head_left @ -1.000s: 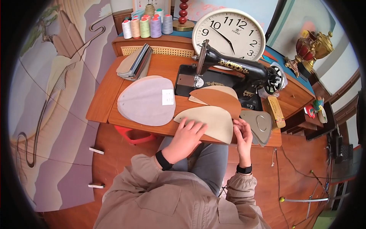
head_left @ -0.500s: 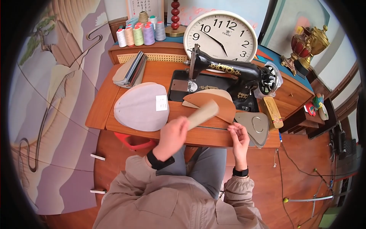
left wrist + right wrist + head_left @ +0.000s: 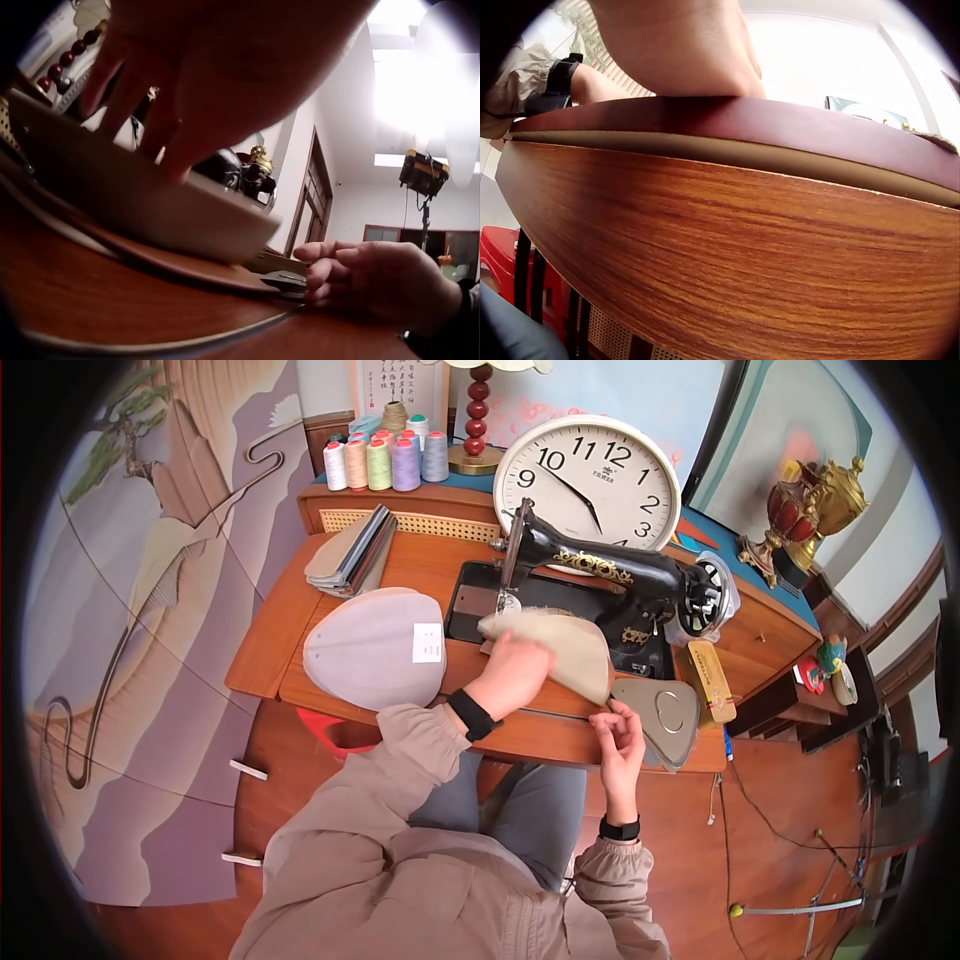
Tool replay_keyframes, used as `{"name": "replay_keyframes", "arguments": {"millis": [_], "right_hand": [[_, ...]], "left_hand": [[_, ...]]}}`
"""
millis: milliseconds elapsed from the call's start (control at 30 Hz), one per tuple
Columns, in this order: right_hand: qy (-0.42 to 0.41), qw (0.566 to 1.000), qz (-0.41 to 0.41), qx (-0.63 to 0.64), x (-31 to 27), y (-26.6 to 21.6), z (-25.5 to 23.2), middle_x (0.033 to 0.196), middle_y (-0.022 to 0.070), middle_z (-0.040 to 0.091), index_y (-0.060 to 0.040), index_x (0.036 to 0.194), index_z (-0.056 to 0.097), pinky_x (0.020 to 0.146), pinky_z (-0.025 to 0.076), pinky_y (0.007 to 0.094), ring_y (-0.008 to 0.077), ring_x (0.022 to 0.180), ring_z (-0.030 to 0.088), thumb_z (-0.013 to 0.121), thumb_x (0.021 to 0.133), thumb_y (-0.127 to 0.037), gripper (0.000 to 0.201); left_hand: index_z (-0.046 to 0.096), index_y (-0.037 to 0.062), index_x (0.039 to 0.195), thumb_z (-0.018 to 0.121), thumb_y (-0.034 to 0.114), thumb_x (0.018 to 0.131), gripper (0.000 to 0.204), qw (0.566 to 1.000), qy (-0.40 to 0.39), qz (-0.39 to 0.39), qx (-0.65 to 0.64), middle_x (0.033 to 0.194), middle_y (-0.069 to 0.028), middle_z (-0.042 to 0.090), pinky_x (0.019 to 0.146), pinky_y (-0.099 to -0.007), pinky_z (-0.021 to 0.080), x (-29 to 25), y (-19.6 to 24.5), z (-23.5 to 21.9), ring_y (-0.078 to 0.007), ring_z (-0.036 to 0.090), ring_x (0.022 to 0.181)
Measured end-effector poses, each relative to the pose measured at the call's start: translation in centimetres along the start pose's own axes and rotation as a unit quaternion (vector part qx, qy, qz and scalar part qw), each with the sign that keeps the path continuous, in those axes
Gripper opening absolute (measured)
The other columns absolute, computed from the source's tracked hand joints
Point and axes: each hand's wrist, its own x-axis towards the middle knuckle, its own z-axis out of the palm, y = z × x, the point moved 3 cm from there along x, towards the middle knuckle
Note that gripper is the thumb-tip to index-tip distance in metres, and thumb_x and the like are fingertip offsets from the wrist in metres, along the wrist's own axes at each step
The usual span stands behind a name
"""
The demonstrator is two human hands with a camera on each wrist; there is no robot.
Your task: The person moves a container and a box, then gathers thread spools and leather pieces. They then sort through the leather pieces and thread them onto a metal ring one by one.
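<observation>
My left hand point(image 3: 515, 672) holds a beige leather-like cut-out piece point(image 3: 565, 645) by its edge. The piece is tilted up over a brown cut-out piece point(image 3: 180, 259), which it largely covers in the head view. In the left wrist view my left fingers reach over its upper edge. My right hand point(image 3: 619, 738) rests at the table's front edge with loosely curled fingers and nothing visible between them. It is beside a grey-green stack of cut-outs point(image 3: 655, 712) with a heart-like outline on top. To the left lies a pale lilac rounded piece point(image 3: 365, 645) with a white label.
A black sewing machine point(image 3: 590, 560) stands behind the pieces, with a large clock point(image 3: 590, 480) at its back. A yellow tin point(image 3: 710, 680) sits at right. Sample swatches point(image 3: 350, 555) lie back left, below thread spools point(image 3: 380, 465). A red stool point(image 3: 335, 735) is under the table point(image 3: 260, 650).
My left hand has lifted the beige piece from the front of the table, swung it up, and carried it back over the brown piece. My right hand has stayed near the front edge.
</observation>
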Motion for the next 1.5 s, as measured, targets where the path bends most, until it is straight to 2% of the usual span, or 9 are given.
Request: {"name": "replay_keyframes", "arguments": {"millis": [33, 167, 333, 500, 900, 1200, 1267, 1367, 1500], "right_hand": [[-0.001, 1.0, 0.003, 0.0, 0.0, 0.0, 0.0, 0.097, 0.0043, 0.067, 0.0052, 0.128, 0.049, 0.087, 0.047, 0.0218, 0.0095, 0.092, 0.063, 0.062, 0.097, -0.003, 0.035], [-0.005, 1.0, 0.008, -0.011, -0.1, -0.2, 0.1, 0.097, 0.0039, 0.068, 0.0049, 0.128, 0.049, 0.088, 0.047, 0.0224, 0.0095, 0.093, 0.063, 0.061, 0.097, -0.003, 0.034], [-0.01, 1.0, 0.006, -0.027, -0.2, -0.6, 0.3, 0.096, 0.0029, 0.068, 0.0044, 0.126, 0.051, 0.088, 0.047, 0.0221, 0.0086, 0.092, 0.062, 0.061, 0.097, -0.004, 0.032], [-0.013, 0.999, 0.003, -0.038, -0.2, -0.7, 0.5, 0.096, 0.0023, 0.067, 0.0046, 0.126, 0.052, 0.087, 0.045, 0.0208, 0.0076, 0.091, 0.061, 0.061, 0.097, -0.004, 0.032], [-0.01, 0.999, 0.003, -0.049, -0.1, -0.2, 0.3, 0.096, 0.0039, 0.068, 0.004, 0.126, 0.051, 0.092, 0.044, 0.0223, 0.009, 0.095, 0.062, 0.061, 0.096, -0.001, 0.032], [-0.01, 0.999, 0.008, -0.05, -0.1, -0.2, 0.3, 0.095, 0.0032, 0.068, 0.0035, 0.125, 0.051, 0.092, 0.044, 0.0224, 0.0084, 0.094, 0.061, 0.061, 0.096, -0.001, 0.031], [-0.017, 0.998, -0.002, -0.057, 0.0, -0.2, 0.3, 0.095, 0.0031, 0.068, 0.0053, 0.125, 0.051, 0.088, 0.045, 0.0209, 0.0077, 0.091, 0.061, 0.059, 0.098, -0.004, 0.029], [-0.022, 0.998, 0.002, -0.062, 0.0, -0.3, 0.3, 0.095, 0.0034, 0.068, 0.0056, 0.125, 0.051, 0.089, 0.046, 0.0217, 0.0082, 0.093, 0.061, 0.059, 0.099, -0.005, 0.029], [-0.028, 0.999, 0.006, -0.019, 0.1, 0.3, -0.3, 0.099, 0.0041, 0.068, 0.0044, 0.125, 0.053, 0.09, 0.046, 0.0229, 0.0092, 0.095, 0.062, 0.06, 0.099, -0.006, 0.029]], "left_hand": [[0.065, 0.0063, 0.108, 0.062, 0.02, 0.092, 0.021, 0.984, -0.168, -0.059, -0.021, 0.103, -0.0082, 0.066, 0.093, -0.0461, 0.044, -0.7, 0.2, 1.1, -0.0283, 0.063, 0.099], [0.058, 0.0065, 0.128, 0.061, 0.024, 0.095, 0.038, 0.991, -0.064, -0.037, -0.114, 0.13, -0.0121, 0.059, 0.105, -0.0456, 0.037, -3.5, 0.5, -1.5, -0.0303, 0.053, 0.123], [0.057, 0.0056, 0.129, 0.065, 0.024, 0.092, 0.042, 0.992, -0.009, -0.121, -0.021, 0.134, -0.013, 0.056, 0.108, -0.05, 0.033, -9.7, -2.3, -5.8, -0.0324, 0.05, 0.125], [0.06, 0.004, 0.124, 0.075, 0.02, 0.082, 0.048, 0.981, 0.001, -0.191, -0.044, 0.133, -0.0135, 0.055, 0.111, -0.0529, 0.033, -16.2, -6.7, -8.4, -0.0368, 0.046, 0.13], [0.054, 0.0081, 0.135, 0.057, -0.009, 0.076, 0.061, 0.982, -0.045, -0.164, -0.086, 0.138, -0.0162, 0.053, 0.118, -0.0491, 0.03, -17.2, -7.1, -9.6, -0.0382, 0.043, 0.137], [0.065, -0.001, 0.109, 0.066, 0.01, 0.093, 0.019, 0.924, 0.077, -0.236, -0.29, 0.096, -0.0151, 0.071, 0.101, -0.0377, 0.047, -18.3, -9.7, -10.0, -0.0288, 0.069, 0.099], [0.066, -0.0009, 0.107, 0.059, 0.009, 0.098, 0.016, 0.888, 0.071, -0.347, -0.292, 0.095, -0.0149, 0.071, 0.089, -0.0311, 0.05, -18.1, -9.8, -9.8, -0.0206, 0.068, 0.089], [0.067, -0.0002, 0.109, 0.056, 0.008, 0.099, 0.017, 0.886, 0.172, -0.273, -0.334, 0.096, -0.0128, 0.07, 0.082, -0.0275, 0.049, -15.9, -6.7, -9.8, -0.016, 0.064, 0.087], [0.066, 0.002, 0.105, 0.057, 0.01, 0.1, 0.014, 0.882, 0.074, -0.165, -0.435, 0.092, -0.0115, 0.067, 0.076, -0.0321, 0.05, -13.4, -0.4, -6.9, -0.0214, 0.065, 0.083]]}}
